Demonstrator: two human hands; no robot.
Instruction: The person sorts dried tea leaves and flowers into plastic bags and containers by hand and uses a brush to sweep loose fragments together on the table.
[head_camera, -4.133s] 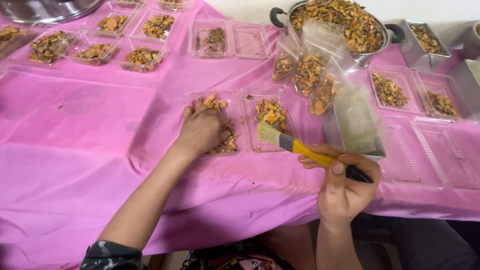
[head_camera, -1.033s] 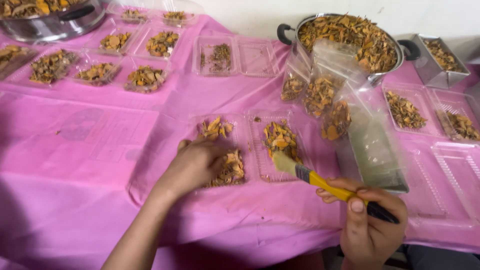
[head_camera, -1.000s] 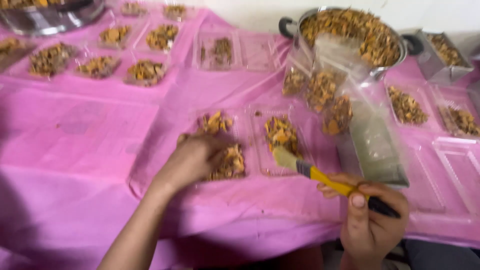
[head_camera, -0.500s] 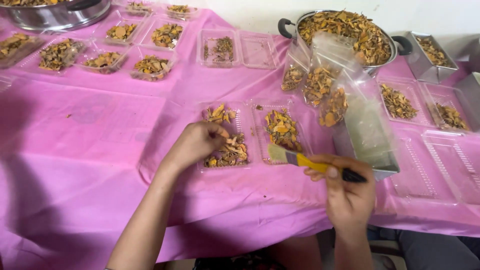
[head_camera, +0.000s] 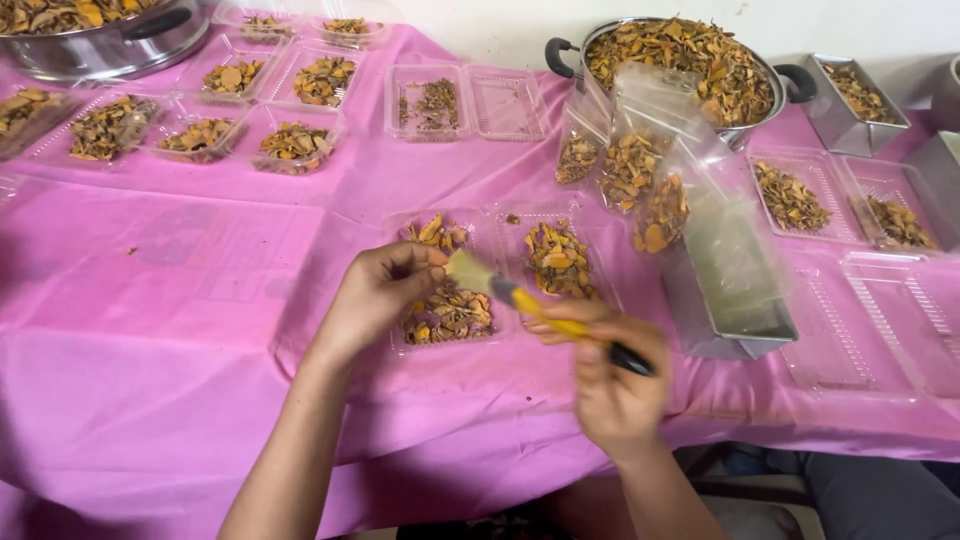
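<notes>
At frame centre, the left hand (head_camera: 385, 290) pinched a small piece over the clear tray (head_camera: 445, 300) of dried slices while the right hand (head_camera: 610, 375), its grip closed on a yellow-handled brush (head_camera: 530, 305), brushed it.

Two bare forearms are seen from above, and no sleeve is shown on either within the frame. No watch, bracelet or glove is worn. The left hand (head_camera: 385, 295) is slim, with long fingers (head_camera: 415, 262) and a narrow wrist. The right hand (head_camera: 615, 375) is blurred, so rings and nails cannot be made out on it. At the lower right edge a stretch of dark grey cloth is seen, seemingly trousers over a leg.
</notes>
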